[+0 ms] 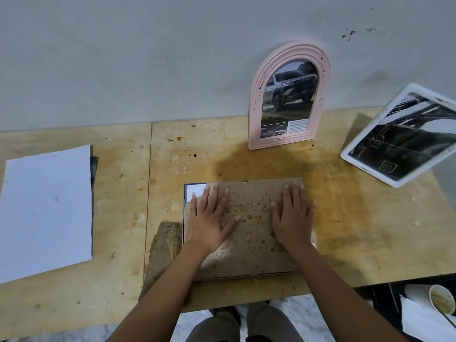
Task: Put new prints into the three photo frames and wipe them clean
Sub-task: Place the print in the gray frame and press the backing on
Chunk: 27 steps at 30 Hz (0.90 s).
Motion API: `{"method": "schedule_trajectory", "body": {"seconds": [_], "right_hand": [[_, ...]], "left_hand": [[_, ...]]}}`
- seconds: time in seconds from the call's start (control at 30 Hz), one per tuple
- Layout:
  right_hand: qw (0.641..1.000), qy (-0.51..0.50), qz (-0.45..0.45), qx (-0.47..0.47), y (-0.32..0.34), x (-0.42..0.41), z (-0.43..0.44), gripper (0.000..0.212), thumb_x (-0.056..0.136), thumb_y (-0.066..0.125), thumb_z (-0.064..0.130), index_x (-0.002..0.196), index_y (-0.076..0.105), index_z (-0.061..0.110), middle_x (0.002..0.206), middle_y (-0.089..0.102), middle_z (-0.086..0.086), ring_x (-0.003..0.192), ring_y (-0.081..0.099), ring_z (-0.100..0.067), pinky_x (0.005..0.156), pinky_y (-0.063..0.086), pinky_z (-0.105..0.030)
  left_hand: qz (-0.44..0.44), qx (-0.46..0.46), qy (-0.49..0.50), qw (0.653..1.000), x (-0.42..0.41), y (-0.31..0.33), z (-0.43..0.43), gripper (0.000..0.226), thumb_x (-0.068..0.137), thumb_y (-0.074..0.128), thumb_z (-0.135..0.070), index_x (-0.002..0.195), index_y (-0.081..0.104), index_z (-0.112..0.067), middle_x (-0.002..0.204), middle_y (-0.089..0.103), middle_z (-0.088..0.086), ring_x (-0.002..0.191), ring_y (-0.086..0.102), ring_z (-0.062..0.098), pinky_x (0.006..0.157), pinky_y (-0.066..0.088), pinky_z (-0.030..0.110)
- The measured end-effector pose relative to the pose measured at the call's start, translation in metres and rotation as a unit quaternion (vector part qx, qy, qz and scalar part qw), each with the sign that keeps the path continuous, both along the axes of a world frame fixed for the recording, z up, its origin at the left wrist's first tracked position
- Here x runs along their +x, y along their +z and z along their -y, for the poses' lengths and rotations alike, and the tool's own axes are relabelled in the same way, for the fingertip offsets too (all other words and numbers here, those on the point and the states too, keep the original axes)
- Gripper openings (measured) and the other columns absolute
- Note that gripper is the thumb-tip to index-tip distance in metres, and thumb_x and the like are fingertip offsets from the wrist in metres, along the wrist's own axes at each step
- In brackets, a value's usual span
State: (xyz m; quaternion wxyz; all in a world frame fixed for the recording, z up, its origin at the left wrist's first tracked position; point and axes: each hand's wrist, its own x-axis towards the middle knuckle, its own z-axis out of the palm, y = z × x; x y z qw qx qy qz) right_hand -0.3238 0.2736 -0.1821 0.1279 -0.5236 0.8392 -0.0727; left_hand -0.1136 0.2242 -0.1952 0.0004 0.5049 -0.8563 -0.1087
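A rectangular photo frame [251, 257] lies face down on the wooden table, its stained brown backing board upward. A slanted strip of print or glass [195, 193] shows at its far left corner, where the board sits askew. My left hand [209, 218] presses flat on the board's left part with fingers spread. My right hand [293, 215] presses flat on the right part. A pink arched frame [256, 104] with a truck print stands against the wall. A white frame [350, 154] with a dark print leans at the right.
A white sheet of paper [47, 208] lies at the left over something dark. A brown cloth [162, 250] lies at the frame's left edge. A used paper cup [441, 302] and crumpled paper [419, 319] sit low at the right, beyond the table's front edge [320, 288].
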Motion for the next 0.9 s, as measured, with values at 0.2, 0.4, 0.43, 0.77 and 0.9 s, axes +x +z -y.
{"method": "schedule_trajectory", "body": {"seconds": [0.2, 0.4, 0.43, 0.77, 0.9], "right_hand": [[0.996, 0.083, -0.008, 0.015, 0.000, 0.005, 0.003, 0.066, 0.085, 0.003, 0.043, 0.148, 0.015, 0.030, 0.158, 0.004, -0.002, 0.145, -0.003, -0.020, 0.115, -0.004, -0.048], [0.994, 0.069, -0.045, 0.077, -0.001, 0.011, 0.005, 0.071, 0.082, -0.003, 0.062, 0.148, 0.006, 0.037, 0.158, -0.008, 0.001, 0.144, -0.012, -0.021, 0.111, -0.006, -0.056], [0.994, 0.068, -0.047, 0.076, -0.001, 0.012, 0.005, 0.072, 0.082, -0.003, 0.062, 0.148, 0.007, 0.037, 0.158, -0.008, 0.001, 0.144, -0.012, -0.021, 0.111, -0.006, -0.056], [0.994, 0.077, -0.023, 0.080, 0.004, 0.010, 0.008, 0.077, 0.079, -0.002, 0.066, 0.148, 0.012, 0.035, 0.158, -0.005, 0.002, 0.144, -0.009, -0.021, 0.112, -0.005, -0.055], [0.999, 0.033, -0.001, 0.038, 0.015, -0.009, 0.011, 0.066, 0.089, 0.032, 0.060, 0.144, 0.025, 0.026, 0.154, 0.019, -0.002, 0.140, 0.018, -0.023, 0.109, 0.019, -0.046]], "left_hand": [[0.015, 0.005, 0.008, 1.000, -0.003, -0.003, -0.002, 0.073, 0.090, 0.005, -0.068, 0.150, 0.004, -0.026, 0.158, 0.003, 0.004, 0.144, -0.003, 0.024, 0.112, 0.001, 0.051], [0.018, 0.005, 0.012, 1.000, -0.006, -0.003, -0.002, 0.074, 0.089, 0.005, -0.067, 0.149, 0.008, -0.024, 0.157, 0.010, 0.008, 0.144, 0.002, 0.026, 0.112, 0.003, 0.053], [0.018, 0.005, 0.012, 1.000, -0.006, -0.003, -0.002, 0.074, 0.089, 0.005, -0.067, 0.149, 0.009, -0.024, 0.157, 0.009, 0.008, 0.144, 0.001, 0.027, 0.112, 0.003, 0.053], [0.024, 0.010, 0.007, 1.000, -0.005, -0.002, -0.003, 0.072, 0.091, 0.008, -0.065, 0.150, 0.011, -0.023, 0.157, 0.012, 0.008, 0.144, 0.007, 0.027, 0.111, 0.006, 0.053], [0.015, 0.014, 0.010, 1.000, -0.004, 0.000, -0.002, 0.074, 0.091, 0.009, -0.067, 0.150, 0.011, -0.023, 0.158, 0.009, 0.006, 0.145, 0.003, 0.024, 0.113, 0.003, 0.050]]}}
